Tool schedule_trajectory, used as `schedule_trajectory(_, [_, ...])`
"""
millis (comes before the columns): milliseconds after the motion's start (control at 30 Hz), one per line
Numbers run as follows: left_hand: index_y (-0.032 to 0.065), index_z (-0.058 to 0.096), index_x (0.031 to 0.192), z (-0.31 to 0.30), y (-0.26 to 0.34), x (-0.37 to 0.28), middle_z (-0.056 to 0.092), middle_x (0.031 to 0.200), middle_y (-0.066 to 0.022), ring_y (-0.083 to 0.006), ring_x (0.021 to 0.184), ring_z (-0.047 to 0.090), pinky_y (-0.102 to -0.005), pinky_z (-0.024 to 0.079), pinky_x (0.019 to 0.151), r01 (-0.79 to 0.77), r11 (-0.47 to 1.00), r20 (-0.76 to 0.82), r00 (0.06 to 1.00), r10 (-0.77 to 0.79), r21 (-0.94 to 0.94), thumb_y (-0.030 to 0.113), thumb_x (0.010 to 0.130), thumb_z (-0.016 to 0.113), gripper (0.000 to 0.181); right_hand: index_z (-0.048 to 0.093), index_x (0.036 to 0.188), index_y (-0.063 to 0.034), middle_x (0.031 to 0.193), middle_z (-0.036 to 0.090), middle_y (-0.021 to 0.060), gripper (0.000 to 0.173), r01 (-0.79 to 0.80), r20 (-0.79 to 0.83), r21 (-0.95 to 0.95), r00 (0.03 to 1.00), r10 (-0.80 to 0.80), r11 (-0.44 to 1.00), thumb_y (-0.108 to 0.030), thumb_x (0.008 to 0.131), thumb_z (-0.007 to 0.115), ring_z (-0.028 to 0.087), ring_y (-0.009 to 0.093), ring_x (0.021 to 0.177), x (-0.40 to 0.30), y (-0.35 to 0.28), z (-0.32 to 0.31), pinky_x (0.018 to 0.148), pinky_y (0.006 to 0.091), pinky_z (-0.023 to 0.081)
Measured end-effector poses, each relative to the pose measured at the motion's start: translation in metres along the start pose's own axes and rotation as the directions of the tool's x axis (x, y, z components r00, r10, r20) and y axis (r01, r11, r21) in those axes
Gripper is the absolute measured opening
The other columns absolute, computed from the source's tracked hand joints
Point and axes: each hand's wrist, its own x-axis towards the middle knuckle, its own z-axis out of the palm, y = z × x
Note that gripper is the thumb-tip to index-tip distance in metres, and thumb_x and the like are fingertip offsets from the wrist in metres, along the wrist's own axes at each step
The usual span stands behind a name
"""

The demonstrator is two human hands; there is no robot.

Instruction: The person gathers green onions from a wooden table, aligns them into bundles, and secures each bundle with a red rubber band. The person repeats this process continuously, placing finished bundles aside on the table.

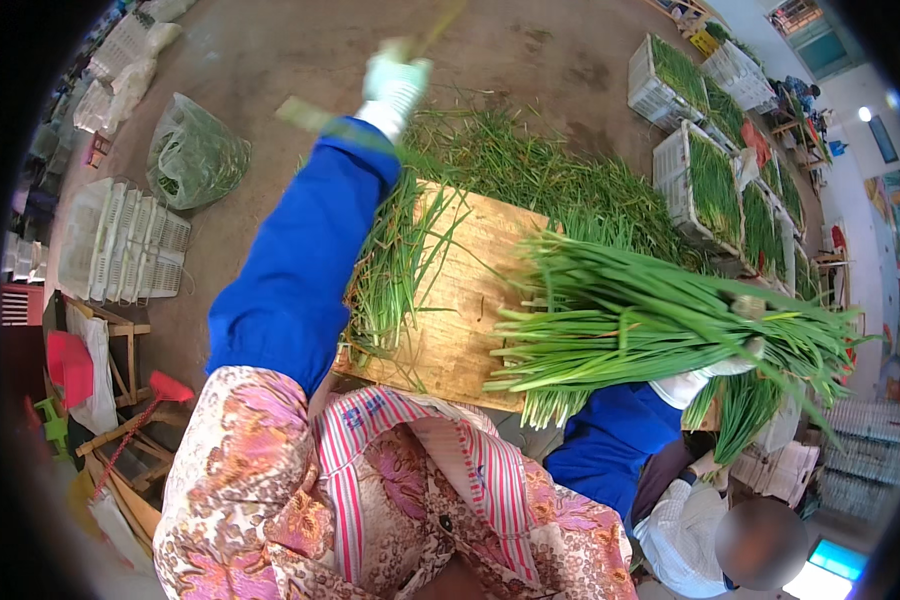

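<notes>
My left hand (pixel 396 84), in a pale glove, is stretched out over the floor beyond the wooden board (pixel 457 277). It is blurred, with a yellowish-green strip trailing from its fingertips; whether it grips the strip I cannot tell. A blurred pale piece shows beside the cuff. My right hand (pixel 742 360), also gloved, is closed around a large bunch of garlic chives (pixel 645 322), held over the board's right side with its pale cut ends pointing left. Loose, thin chives (pixel 386 285) lie along the board's left edge.
Beyond the board, a heap of leaf trimmings (pixel 540 165) covers the floor. White crates of chives (pixel 701 180) line the right. Left are a clear plastic bag (pixel 195 154), stacked white crates (pixel 124 244) and a red-handled brush (pixel 166 386). A co-worker (pixel 690 517) sits at lower right, holding greens.
</notes>
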Motion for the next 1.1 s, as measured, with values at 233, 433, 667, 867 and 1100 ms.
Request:
schedule_trajectory(233, [0.0035,0.03,0.137,0.057,0.083,-0.164,0.03,0.141,-0.021,-0.0324,0.133,0.025,-0.0394,0.022,0.109,-0.033,0.887,0.698,0.603,0.386,-0.461,0.045,0.083,0.055,0.073,0.055,0.109,-0.002,0.098,0.061,0.0133,0.044,-0.042,-0.272,-0.247,0.962,-0.028,0.968,-0.02,0.072,0.068,0.06,0.026,0.091,0.004,-0.035,0.036,0.09,0.0426,0.047])
schedule_trajectory(433, [0.0055,0.021,0.142,0.054,0.14,-0.3,0.037,0.139,-0.0089,-0.0167,0.123,0.038,-0.0315,0.032,0.102,0.842,0.212,0.711,0.253,0.656,-0.495,0.059,0.087,0.041,0.078,0.057,0.101,-0.0011,0.093,0.063,0.0125,0.035,-0.391,-0.56,-0.365,0.817,0.137,0.845,-0.022,0.075,0.068,0.061,0.026,0.085,0.0,-0.042,0.086,0.079,0.0397,0.051])
schedule_trajectory(667, [0.0074,0.047,0.129,0.016,0.106,-0.37,0.051,0.126,-0.0034,-0.0111,0.111,0.048,-0.0286,0.04,0.096,0.971,0.106,0.841,-0.239,0.486,0.214,0.041,0.094,0.043,0.049,0.063,0.09,-0.0023,0.08,0.064,0.0083,0.023,-0.764,-0.702,-0.488,0.631,0.33,0.422,-0.015,0.072,0.067,0.061,0.019,0.068,-0.038,0.008,-0.028,0.064,0.0304,0.05])
schedule_trajectory(867, [0.0095,0.047,0.128,0.048,0.005,-0.362,0.059,0.114,-0.0089,-0.0166,0.097,0.058,-0.0288,0.049,0.08,0.99,0.005,0.982,-0.136,-0.133,0.138,0.048,0.09,0.046,0.054,0.045,0.122,0.0037,0.117,0.055,0.023,0.068,-0.657,-0.718,-0.696,0.621,0.315,-0.291,-0.031,0.07,0.07,0.054,0.033,0.108,-0.109,0.163,-0.211,0.093,0.035,0.04])
schedule_trajectory(1100, [-0.0002,0.042,0.129,0.066,-0.064,-0.37,0.059,0.111,-0.0112,-0.0214,0.1,0.056,-0.0324,0.046,0.083,0.948,0.279,0.969,-0.089,-0.23,0.153,0.007,0.078,0.057,0.054,0.048,0.122,0.0067,0.112,0.058,0.0207,0.061,-0.61,-0.635,-0.769,0.692,0.343,-0.194,-0.031,0.076,0.063,0.058,0.025,0.1,-0.104,0.118,-0.173,0.089,0.0292,0.043])
